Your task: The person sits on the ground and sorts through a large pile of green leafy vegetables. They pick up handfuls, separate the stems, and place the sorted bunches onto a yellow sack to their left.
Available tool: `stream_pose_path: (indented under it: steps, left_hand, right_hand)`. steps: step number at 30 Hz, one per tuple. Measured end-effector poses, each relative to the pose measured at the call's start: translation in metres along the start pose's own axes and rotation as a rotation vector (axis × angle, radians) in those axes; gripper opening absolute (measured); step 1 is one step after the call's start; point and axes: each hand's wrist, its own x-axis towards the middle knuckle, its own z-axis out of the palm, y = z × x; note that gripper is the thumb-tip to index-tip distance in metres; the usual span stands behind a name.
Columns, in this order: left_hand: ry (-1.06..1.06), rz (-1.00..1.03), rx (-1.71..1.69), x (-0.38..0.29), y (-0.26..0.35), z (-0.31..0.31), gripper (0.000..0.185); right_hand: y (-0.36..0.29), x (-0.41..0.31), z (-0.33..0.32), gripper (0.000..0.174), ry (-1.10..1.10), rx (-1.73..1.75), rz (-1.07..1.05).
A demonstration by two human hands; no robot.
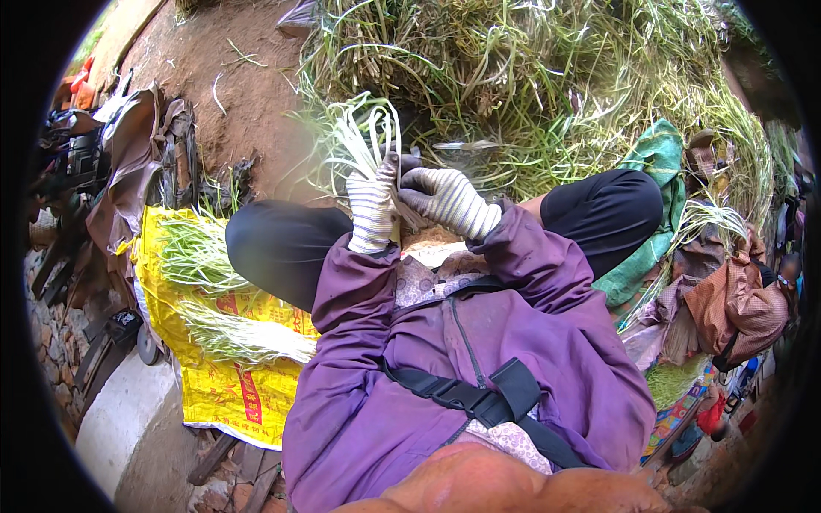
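Observation:
My left hand (373, 202), in a striped knit glove with dark fingertips, is closed around a small bunch of long pale green-white stalks (362, 138). The stalks look like chives or young garlic, their looped leaves pointing away from me. Against the lower part of this bunch, my right hand (449, 200) in a matching glove has its thumb and fingers curled in a pinch. Brownish stalk ends (414, 218) show between the hands. Both hands are above my lap, between my bent knees. My fingers partly hide the middle of the bunch.
A large heap of green and straw-coloured stalks (513, 70) lies ahead. On the yellow printed sack (224, 397) at left rest a green bundle (199, 250) and a paler bundle (250, 333). A green woven sack (654, 173) lies by my right knee, near crumpled cloth (737, 301).

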Motion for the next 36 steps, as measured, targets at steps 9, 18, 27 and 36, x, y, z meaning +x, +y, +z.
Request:
stream_pose_path:
  steps: [9,18,27,36]
  left_hand:
    - [0.204,-0.251,-0.335,0.017,-0.001,-0.022,0.016]
    - [-0.151,-0.136,-0.948,0.009,0.044,-0.03,0.039]
    - [0.091,-0.055,-0.529,0.009,0.043,-0.024,0.04]
    - [0.103,0.061,-0.51,0.007,0.049,-0.032,0.038]
  right_hand:
    - [0.104,0.053,-0.067,0.033,0.303,-0.233,0.506]
    - [0.118,-0.007,0.026,0.015,-0.725,-0.925,0.412]
    - [0.073,0.07,-0.038,0.017,0.264,-0.786,0.243]
    - [0.107,0.095,0.036,0.016,-0.202,-0.828,0.284]
